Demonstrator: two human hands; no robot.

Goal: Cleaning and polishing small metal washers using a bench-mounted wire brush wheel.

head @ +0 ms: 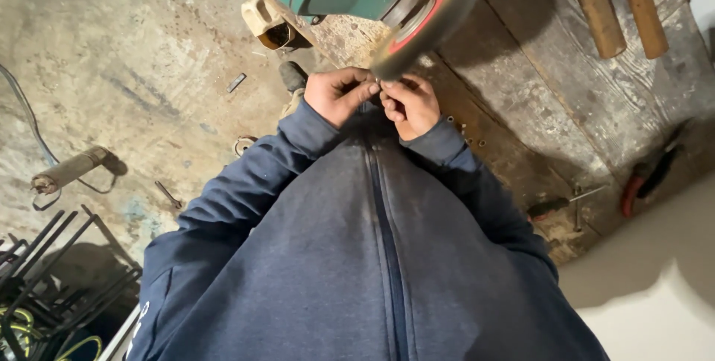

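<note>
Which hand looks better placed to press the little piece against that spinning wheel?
Probably the right hand: its fingertips pinch something small right under the grinding wheel. The left hand only steadies from beside.

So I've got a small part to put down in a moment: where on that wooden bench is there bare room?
Bare boards lie on the wooden bench between the grinding wheel and the two wooden handles, running down toward the screwdriver. It is crowded under the wheel, where the left hand and right hand meet, and by the small bits on the bench edge.

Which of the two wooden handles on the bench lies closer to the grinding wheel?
The left wooden handle, lying nearer the grinding wheel; the other handle sits beyond it, toward the bench's right edge.
</note>
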